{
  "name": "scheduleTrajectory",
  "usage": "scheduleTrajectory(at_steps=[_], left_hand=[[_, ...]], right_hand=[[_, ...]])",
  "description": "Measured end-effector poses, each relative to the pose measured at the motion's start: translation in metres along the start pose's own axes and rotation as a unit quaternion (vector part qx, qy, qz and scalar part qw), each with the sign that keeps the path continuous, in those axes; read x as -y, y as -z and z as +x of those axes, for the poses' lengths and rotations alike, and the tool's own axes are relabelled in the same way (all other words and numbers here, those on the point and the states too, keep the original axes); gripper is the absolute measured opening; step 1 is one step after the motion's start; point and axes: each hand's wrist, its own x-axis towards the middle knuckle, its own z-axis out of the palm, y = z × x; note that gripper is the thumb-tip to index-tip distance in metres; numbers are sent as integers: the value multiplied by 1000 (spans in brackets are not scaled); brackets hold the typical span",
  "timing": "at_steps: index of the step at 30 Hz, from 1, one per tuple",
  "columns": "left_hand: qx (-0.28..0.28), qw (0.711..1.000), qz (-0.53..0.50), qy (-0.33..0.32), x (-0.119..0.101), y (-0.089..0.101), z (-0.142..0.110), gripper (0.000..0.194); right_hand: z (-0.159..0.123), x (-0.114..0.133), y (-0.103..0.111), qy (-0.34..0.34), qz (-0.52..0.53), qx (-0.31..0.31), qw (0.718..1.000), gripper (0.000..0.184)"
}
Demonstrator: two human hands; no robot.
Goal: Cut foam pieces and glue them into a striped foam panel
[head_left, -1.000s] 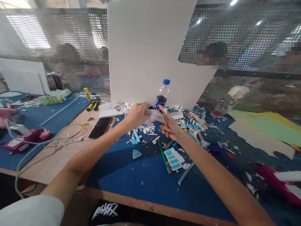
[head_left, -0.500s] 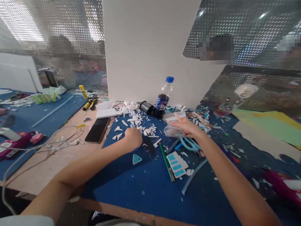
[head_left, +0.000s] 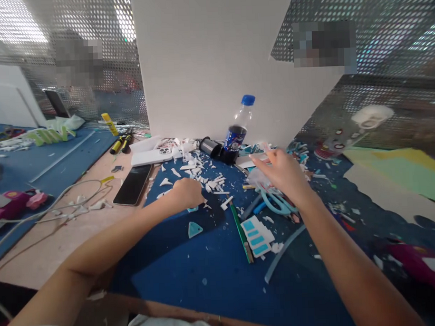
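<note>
Curling the left hand (head_left: 187, 193) over a partly hidden pale-blue piece (head_left: 192, 209), and poising the right hand (head_left: 287, 172), with thumb and forefinger apart, above the clear plastic (head_left: 259, 177), leaving any hold in either grip impossible to tell. Risking catching the plastic on the light-blue scissors (head_left: 280, 211) by dragging sideways, or toppling the bottle (head_left: 235, 137) by reaching past carelessly. Finding little open room farther back, with white scraps (head_left: 216, 184) and the dark spool (head_left: 210, 147) crowding toward the white board's (head_left: 207, 73) lower edge.
</note>
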Motion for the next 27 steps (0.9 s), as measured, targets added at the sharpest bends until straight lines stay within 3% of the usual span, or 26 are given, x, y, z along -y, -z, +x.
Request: scheduleTrajectory(at_steps=[3, 6, 7, 12, 16, 19, 21, 24, 27], left_hand=[[-36, 999, -6, -8, 0, 16, -12, 37], [-92, 994, -16, -50, -7, 26, -22, 46], [-110, 992, -16, -65, -11, 26, -24, 45], [-161, 975, 14, -150, -35, 8, -39, 31], [-187, 971, 87, -124, -42, -17, -62, 34], [-193, 959, 120, -167, -26, -38, -72, 29], [-210, 957, 119, -157, -9, -51, -76, 31], [-209, 963, 75, -155, 15, -65, -81, 33], [-200, 965, 23, -165, 24, -73, -92, 33]], right_hand=[[-13, 20, -4, -28, 175, 76, 981, 46], [-34, 43, -13, -38, 315, 232, 920, 55], [-41, 50, -18, -28, 329, 236, 914, 54], [-55, 59, -33, 0, 268, 138, 953, 47], [-48, 37, -27, 62, 165, 72, 982, 35], [-53, 17, -20, 140, 110, 127, 976, 27], [-60, 5, -20, 191, 91, 181, 960, 26], [-72, -8, -23, 246, 75, 238, 937, 21], [-78, -15, -27, 271, 63, 270, 922, 22]])
